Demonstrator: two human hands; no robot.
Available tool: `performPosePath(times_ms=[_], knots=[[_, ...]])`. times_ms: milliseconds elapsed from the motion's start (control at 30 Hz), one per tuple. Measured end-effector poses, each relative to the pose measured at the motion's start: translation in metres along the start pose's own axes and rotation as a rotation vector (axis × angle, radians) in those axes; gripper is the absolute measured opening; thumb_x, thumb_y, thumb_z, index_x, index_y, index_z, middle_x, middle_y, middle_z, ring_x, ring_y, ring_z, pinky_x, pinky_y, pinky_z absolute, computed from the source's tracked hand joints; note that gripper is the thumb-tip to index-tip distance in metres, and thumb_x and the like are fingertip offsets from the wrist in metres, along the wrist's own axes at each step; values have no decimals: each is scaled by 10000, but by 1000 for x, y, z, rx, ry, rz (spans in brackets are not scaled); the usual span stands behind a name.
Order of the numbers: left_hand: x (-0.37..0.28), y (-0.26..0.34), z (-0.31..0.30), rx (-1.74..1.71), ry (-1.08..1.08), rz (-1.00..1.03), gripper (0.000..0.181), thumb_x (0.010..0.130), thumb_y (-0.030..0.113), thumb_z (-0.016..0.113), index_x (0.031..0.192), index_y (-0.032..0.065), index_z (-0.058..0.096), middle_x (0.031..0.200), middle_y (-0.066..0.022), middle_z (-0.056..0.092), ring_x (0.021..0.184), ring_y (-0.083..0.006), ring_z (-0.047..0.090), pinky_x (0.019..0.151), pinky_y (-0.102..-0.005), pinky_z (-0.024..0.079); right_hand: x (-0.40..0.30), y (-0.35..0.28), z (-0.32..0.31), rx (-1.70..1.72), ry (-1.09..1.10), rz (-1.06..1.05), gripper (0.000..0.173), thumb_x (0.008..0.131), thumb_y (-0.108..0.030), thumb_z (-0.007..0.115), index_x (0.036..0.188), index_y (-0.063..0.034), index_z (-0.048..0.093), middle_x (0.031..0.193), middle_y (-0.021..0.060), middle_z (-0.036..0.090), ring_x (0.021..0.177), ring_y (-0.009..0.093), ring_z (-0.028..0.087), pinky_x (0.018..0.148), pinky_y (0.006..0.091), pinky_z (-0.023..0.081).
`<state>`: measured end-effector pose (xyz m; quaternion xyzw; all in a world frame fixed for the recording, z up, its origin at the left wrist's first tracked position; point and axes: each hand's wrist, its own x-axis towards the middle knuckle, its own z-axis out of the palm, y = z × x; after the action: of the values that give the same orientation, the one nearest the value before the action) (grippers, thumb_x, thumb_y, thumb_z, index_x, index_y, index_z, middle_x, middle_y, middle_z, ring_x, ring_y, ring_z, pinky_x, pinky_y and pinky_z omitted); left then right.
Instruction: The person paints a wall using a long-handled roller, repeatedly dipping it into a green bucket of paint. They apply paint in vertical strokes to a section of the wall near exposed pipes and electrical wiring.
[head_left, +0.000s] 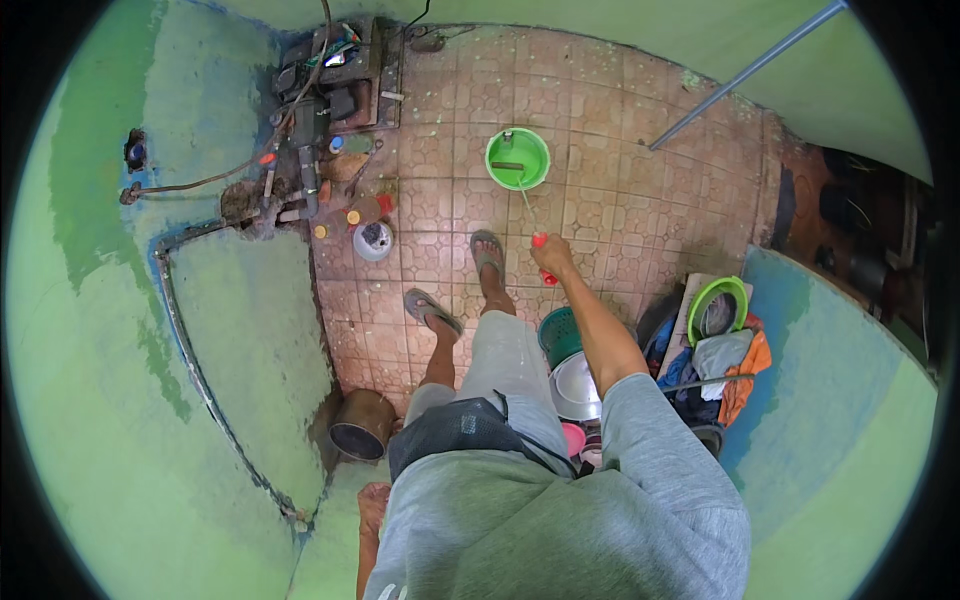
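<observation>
My right hand (553, 256) is closed around the red handle (549, 277) of a tool, held over the tiled floor in front of me. From the handle a thin pale rod (527, 201) runs to a green bucket (550, 159) with a light rim. Inside lies green liquid that looks like paint, with a dark bar (508, 165) across it; whether rod and bar join is unclear. My left hand (373, 506) hangs beside my hip, near the green wall (247, 315). Its fingers look curled, but most of them are hidden.
A pipe and water pump (307, 124) stand left, near several bottles (367, 210) and a white tub (373, 241). A blue-grey pole (750, 75) leans at right. Clothes (724, 356), a green basket (560, 336), a metal basin (574, 386) and a brown pot (362, 424) lie around my legs.
</observation>
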<state>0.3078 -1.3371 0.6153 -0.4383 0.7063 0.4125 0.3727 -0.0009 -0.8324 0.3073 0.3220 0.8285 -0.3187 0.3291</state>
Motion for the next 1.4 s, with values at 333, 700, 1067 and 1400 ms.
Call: performPosePath(times_ms=[333,700,1067,1400], knots=[[-4,36,11,22,30,-31,159,855,168,621,804,20,596,741,-63,629,645,-136,585,613,-267,488,4,2,-2,102,-96,16,435,729,-312,688,922,73,629,931,290,644,916,384,642,800,433,514],[12,35,9,45,65,-52,135,864,157,594,866,24,576,781,-59,623,675,-151,614,625,-280,509,-31,3,19,230,-28,77,336,712,-225,652,897,55,655,954,289,642,949,409,625,828,454,498],[50,30,1,-2,81,-18,121,887,128,565,921,13,579,792,-54,615,660,-132,612,590,-256,497,-39,12,28,499,-78,130,200,780,-195,668,830,-3,645,680,66,620,543,163,584,485,321,472],[69,88,-7,98,261,201,207,845,122,616,1009,-2,591,859,-111,655,722,-175,648,670,-294,515,-74,9,-2,1313,-609,394,195,884,-307,619,870,-116,582,714,-11,563,547,104,528,431,252,440]])
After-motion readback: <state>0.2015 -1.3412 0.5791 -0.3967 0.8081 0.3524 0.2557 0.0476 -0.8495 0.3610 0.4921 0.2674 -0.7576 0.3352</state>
